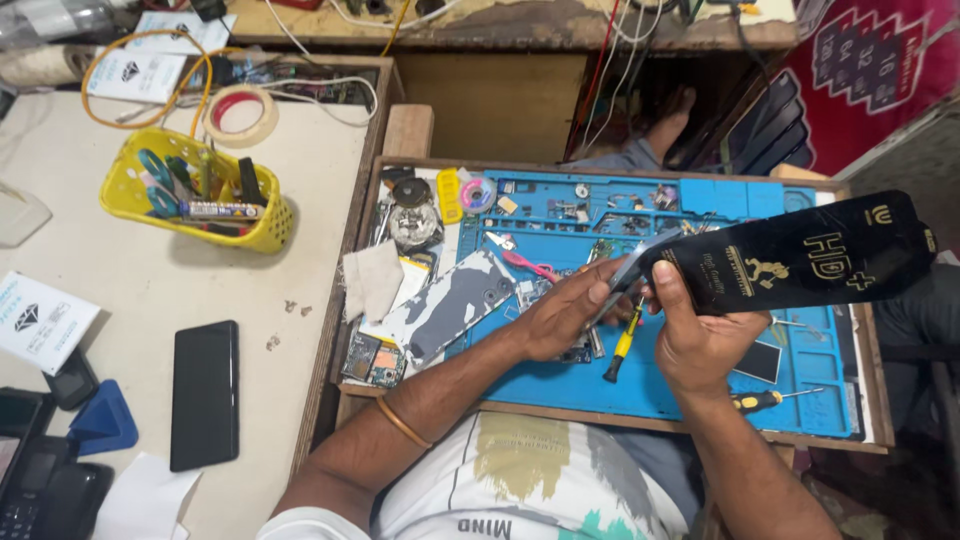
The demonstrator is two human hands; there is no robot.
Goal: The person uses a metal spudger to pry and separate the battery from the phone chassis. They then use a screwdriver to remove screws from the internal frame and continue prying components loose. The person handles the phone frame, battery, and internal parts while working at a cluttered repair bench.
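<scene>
Closest in, the right hand (700,335) has its fingers closed around the end of a long black packet (800,258), thumb pressed on top, holding it up over the blue mat (540,375) so it sticks out to the right. The left hand (570,312) comes in from the left with its fingers pinched on a grey strip (632,262) right at the packet's open end. Under the hands there's a yellow screwdriver (623,345) lying on the mat, plus another one (770,399) near the front edge. Left of that, a phone back cover (450,303) and a cloth (370,280). On the tabletop (150,290) over left, a black phone (204,393). Further back, a yellow basket (195,190) of tools and a tape roll (240,113).
</scene>
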